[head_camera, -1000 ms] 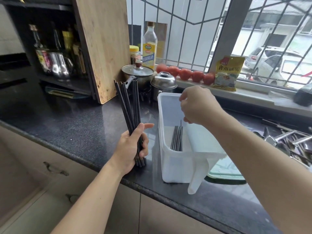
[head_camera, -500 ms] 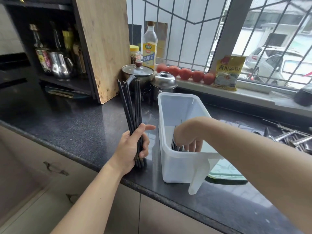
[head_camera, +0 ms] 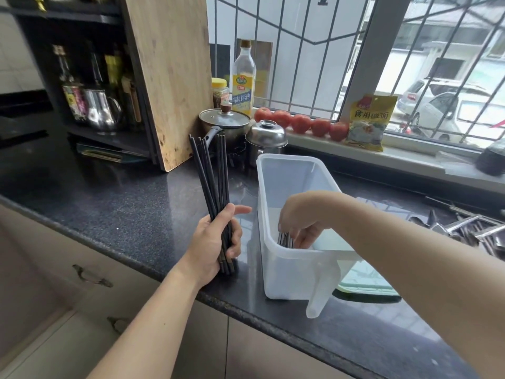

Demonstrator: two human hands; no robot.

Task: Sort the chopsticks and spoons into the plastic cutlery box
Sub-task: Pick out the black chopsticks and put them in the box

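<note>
Head view: a dark speckled stone countertop (head_camera: pixel 117 203) runs from the left edge to the lower right of the frame, with pale cabinet fronts below it and a barred window (head_camera: pixel 314 50) across the upper right. On the sill in the upper centre stand a row of tomatoes (head_camera: pixel 300 123) and a yellow packet (head_camera: pixel 369 121); a clear bottle with a yellow label (head_camera: pixel 244 77) and a yellow-lidded jar (head_camera: pixel 220 91) stand behind a lidded pot (head_camera: pixel 224 124) and a steel lidded vessel (head_camera: pixel 266 138). A wooden cutting board (head_camera: pixel 169 75) leans upright at upper centre-left against a dark shelf holding a steel kettle (head_camera: pixel 101 110). The translucent plastic cutlery box (head_camera: pixel 289 272) sits in the centre of the frame on the countertop, its near wall bearing a downward tab. Just left of the box, the left hand (head_camera: pixel 216 242) grips a bundle of black chopsticks (head_camera: pixel 210 170) near their lower ends, fingers curled round them and the thumb extended toward the box; the bundle stands nearly upright, its lower tips at the countertop and its upper ends fanned slightly in front of the pot. The right hand (head_camera: pixel 300 222) reaches down inside the box from the right, fingers pointing down at a few dark chopsticks in the box (head_camera: pixel 284 239) lying against its near left corner; whether the fingers pinch them cannot be told. Metal cutlery (head_camera: pixel 464 231) lies at the right edge, well apart from both hands.
</note>
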